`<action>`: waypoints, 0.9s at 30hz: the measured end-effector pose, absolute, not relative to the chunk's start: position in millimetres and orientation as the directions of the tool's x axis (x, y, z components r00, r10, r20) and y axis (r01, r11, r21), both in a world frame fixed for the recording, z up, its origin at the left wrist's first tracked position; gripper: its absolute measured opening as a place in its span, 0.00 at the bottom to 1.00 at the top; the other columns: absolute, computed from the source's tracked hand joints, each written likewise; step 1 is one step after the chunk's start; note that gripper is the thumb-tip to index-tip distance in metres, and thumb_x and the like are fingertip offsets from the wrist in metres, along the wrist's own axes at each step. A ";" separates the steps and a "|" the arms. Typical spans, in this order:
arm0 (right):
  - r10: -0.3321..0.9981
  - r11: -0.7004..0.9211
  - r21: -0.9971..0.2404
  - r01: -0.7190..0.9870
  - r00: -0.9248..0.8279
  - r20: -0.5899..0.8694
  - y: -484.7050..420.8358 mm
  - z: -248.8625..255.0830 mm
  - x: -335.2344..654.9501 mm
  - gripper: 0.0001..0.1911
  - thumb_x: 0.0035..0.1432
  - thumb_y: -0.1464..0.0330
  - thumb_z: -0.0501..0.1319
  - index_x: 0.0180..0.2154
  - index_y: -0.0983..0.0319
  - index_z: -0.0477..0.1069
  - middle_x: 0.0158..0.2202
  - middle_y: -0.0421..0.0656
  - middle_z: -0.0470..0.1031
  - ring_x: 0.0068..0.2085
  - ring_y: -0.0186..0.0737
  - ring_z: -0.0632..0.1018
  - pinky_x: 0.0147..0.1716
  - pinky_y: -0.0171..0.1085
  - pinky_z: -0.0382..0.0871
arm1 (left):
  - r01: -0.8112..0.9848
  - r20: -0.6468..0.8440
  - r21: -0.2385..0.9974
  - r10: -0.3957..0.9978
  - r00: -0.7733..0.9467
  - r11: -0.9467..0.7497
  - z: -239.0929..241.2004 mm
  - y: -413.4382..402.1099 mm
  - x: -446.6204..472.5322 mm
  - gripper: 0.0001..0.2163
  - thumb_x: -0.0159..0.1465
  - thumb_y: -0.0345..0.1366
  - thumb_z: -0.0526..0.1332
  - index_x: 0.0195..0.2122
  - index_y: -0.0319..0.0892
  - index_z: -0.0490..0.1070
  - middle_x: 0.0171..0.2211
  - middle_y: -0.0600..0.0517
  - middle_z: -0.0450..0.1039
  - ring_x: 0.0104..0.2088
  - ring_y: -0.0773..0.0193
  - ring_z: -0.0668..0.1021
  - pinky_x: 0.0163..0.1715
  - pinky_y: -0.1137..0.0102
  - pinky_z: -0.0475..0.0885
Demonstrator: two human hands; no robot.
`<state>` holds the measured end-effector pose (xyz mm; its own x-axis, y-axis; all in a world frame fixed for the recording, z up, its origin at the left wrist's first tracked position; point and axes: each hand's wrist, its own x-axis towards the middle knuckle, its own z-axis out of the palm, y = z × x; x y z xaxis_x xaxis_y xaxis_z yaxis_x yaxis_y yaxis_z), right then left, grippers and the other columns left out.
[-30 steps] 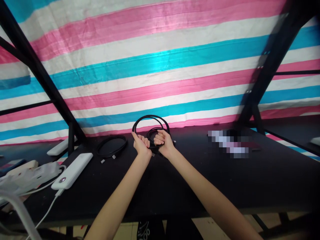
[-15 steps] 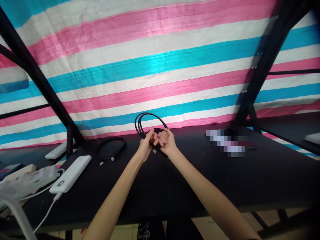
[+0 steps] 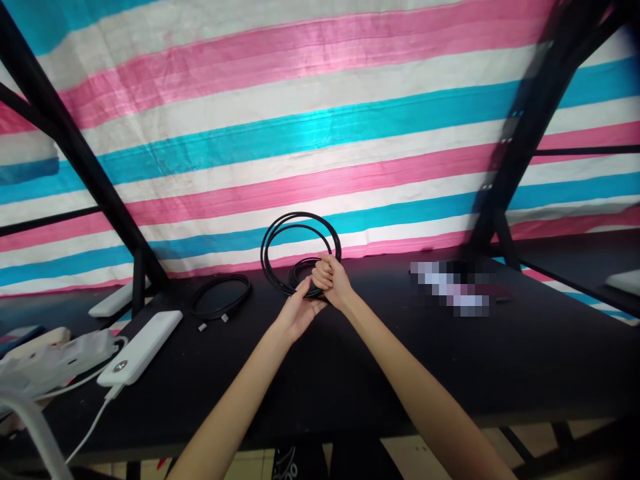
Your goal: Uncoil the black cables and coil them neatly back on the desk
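Note:
Both my hands meet at the lower right of a black cable (image 3: 263, 247) that is wound into several loops and held up above the table. My left hand (image 3: 299, 312) pinches the bottom of the loops between thumb and fingers. Curled around the cable at the right side of the coil is my right hand (image 3: 331, 280), its fingers closed. Behind the hands, smaller black loops (image 3: 295, 270) show low down near the tabletop. To the left lies a second coiled black cable (image 3: 220, 315) with two metal plugs pointing toward me.
On the black table (image 3: 320, 387), a white power bank (image 3: 143, 350) with a white cable plugged in lies at the left, beside a white power strip (image 3: 65, 357). A pixelated item (image 3: 457, 287) lies at the right. Black frame bars and a striped sheet (image 3: 310, 127) stand behind.
The coil has opened into wider, rounder loops and stands higher. My left hand has turned palm upward and dropped slightly under the right one. The second cable has stayed put.

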<state>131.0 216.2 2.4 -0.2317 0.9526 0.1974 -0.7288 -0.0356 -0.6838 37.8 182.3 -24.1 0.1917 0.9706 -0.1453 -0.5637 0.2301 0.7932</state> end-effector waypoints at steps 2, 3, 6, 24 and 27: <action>0.957 -0.001 -0.731 -0.682 -0.211 0.197 220.1 3.0 133.8 0.27 0.52 0.68 0.63 0.13 0.59 0.46 0.09 0.30 0.46 0.11 0.24 0.52 0.11 0.28 0.53 | -0.651 -0.095 0.744 0.989 0.117 0.148 -23.1 186.9 34.9 0.06 0.66 0.30 0.53 0.39 0.42 0.70 0.35 0.48 0.75 0.34 0.64 0.79 0.42 0.65 0.73; 0.962 0.021 -0.750 -0.661 -0.191 0.195 222.9 2.7 136.0 0.27 0.50 0.67 0.65 0.13 0.59 0.48 0.09 0.31 0.49 0.12 0.25 0.55 0.14 0.28 0.58 | -0.683 -0.078 0.722 0.994 0.079 0.112 -23.2 189.5 32.3 0.07 0.65 0.28 0.54 0.39 0.43 0.69 0.35 0.49 0.76 0.35 0.63 0.79 0.42 0.64 0.73; 0.978 0.087 -0.791 -0.605 -0.099 0.183 233.2 -0.9 144.8 0.22 0.46 0.63 0.69 0.16 0.60 0.56 0.10 0.31 0.55 0.15 0.28 0.65 0.21 0.31 0.68 | -0.740 -0.052 0.673 0.999 -0.016 0.023 -23.7 196.8 21.1 0.08 0.63 0.24 0.56 0.37 0.44 0.68 0.35 0.52 0.76 0.36 0.62 0.80 0.43 0.60 0.73; 0.978 0.116 -0.940 -0.322 0.201 0.052 270.2 -38.6 155.7 0.12 0.64 0.63 0.56 0.41 0.66 0.68 0.28 0.37 0.69 0.23 0.27 0.70 0.22 0.30 0.68 | -0.601 -0.241 0.799 0.925 -0.292 0.018 -14.7 253.6 26.2 0.14 0.65 0.39 0.57 0.49 0.39 0.68 0.46 0.46 0.70 0.41 0.61 0.76 0.40 0.61 0.74; 0.974 0.046 -0.990 -0.136 0.225 0.015 275.9 -50.1 162.1 0.13 0.64 0.64 0.57 0.46 0.66 0.68 0.38 0.43 0.72 0.32 0.33 0.75 0.30 0.35 0.73 | -0.434 -0.224 0.900 0.896 -0.382 0.040 -21.5 270.6 39.0 0.16 0.65 0.39 0.58 0.52 0.40 0.66 0.51 0.44 0.68 0.46 0.57 0.74 0.43 0.57 0.73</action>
<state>162.1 275.9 -50.1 0.2245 0.9744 0.0148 -0.1363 0.0464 -0.9896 39.0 270.6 -21.5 -0.3824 0.8963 -0.2244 -0.4340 0.0402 0.9000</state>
